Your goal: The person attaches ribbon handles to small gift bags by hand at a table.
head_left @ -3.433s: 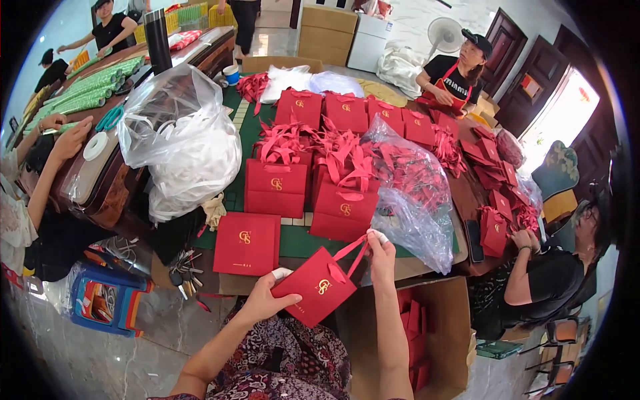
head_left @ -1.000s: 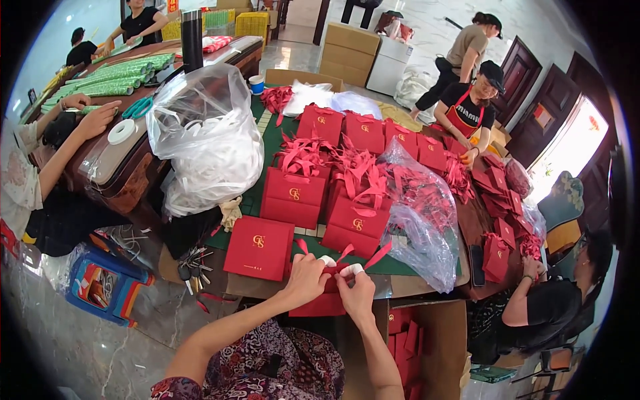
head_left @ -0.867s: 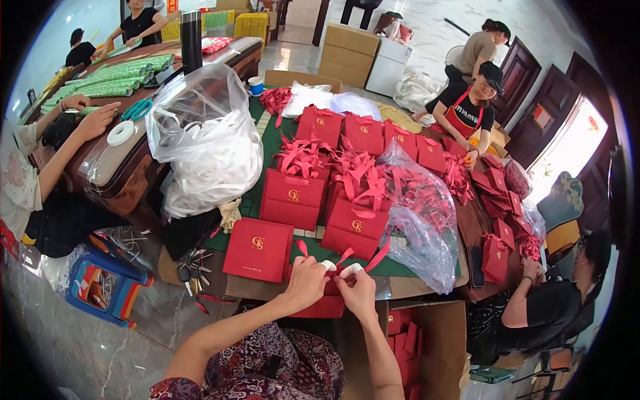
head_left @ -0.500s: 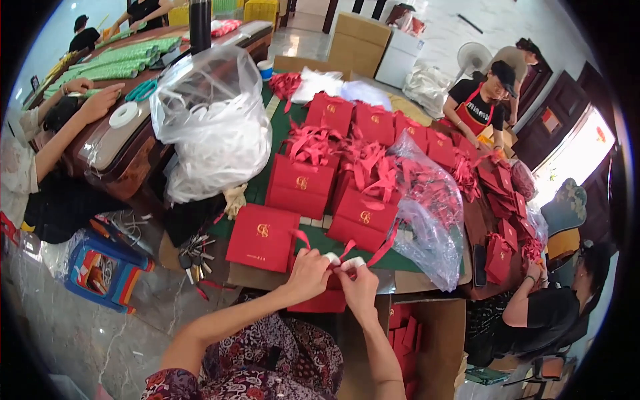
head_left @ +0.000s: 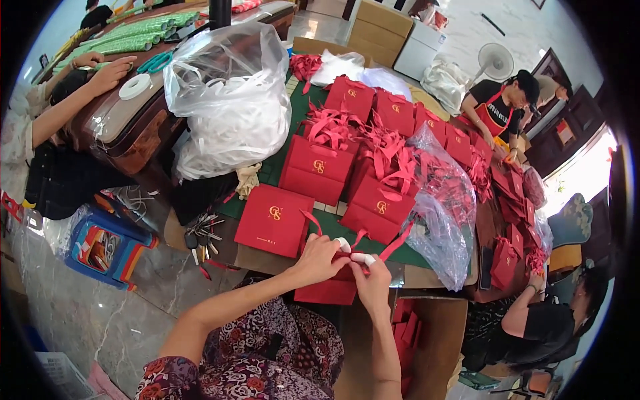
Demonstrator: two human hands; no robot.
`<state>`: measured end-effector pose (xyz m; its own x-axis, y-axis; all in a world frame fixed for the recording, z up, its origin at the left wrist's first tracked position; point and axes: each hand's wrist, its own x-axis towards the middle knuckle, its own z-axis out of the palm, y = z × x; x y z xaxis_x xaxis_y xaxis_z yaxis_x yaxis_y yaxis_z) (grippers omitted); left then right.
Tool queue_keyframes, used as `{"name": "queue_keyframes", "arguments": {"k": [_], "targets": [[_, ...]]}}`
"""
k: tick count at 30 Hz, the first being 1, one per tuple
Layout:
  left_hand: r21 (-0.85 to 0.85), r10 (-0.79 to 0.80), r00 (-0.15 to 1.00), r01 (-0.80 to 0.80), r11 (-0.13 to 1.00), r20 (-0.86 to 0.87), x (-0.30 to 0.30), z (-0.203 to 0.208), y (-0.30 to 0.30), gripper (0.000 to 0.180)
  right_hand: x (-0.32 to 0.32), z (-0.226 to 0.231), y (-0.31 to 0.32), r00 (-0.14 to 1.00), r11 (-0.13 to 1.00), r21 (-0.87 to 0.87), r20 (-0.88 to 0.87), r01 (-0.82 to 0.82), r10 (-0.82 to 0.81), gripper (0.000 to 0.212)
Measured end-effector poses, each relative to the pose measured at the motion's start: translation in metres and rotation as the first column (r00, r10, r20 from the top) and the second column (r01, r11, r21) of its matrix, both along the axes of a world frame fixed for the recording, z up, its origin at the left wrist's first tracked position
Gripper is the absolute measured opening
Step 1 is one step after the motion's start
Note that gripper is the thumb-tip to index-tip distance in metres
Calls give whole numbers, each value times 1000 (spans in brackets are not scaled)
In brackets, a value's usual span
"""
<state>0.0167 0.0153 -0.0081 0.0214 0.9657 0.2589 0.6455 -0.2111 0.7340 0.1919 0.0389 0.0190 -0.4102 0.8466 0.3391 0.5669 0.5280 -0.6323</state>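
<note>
Green-topped counter [head_left: 270, 172], small glossless-looking red paper bag [head_left: 325, 293], red fabric ribbon [head_left: 397, 242] trailing above, left hand [head_left: 323, 259] and right hand [head_left: 373, 279], fingers pinched narrowly on its upper edge

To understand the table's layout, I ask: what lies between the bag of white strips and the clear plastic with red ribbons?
Red gift bags with heaped ribbons on top, on a green mat, in the head view.

Left hand [head_left: 319, 259], right hand [head_left: 373, 275] close together, fingers [head_left: 363, 258] pinched; left forearm [head_left: 230, 305] slanting inward, right forearm [head_left: 385, 347] straight ahead.
</note>
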Motion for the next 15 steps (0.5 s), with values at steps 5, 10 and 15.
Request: {"name": "queue_keyframes", "arguments": {"k": [5, 10, 15], "targets": [[28, -4, 999, 5, 1000, -35, 9, 5, -5, 31, 7, 15, 18, 984, 1000, 1, -181, 1, 0, 11], [369, 69, 968, 26, 929, -242, 22, -1, -12, 18, 13, 20, 40, 976, 945, -286, 98, -159, 194, 15], [446, 96, 924, 85, 891, -369, 18, 1, -13, 12, 16, 35, 54, 930, 844, -418, -5, -336, 368, 13]]}}
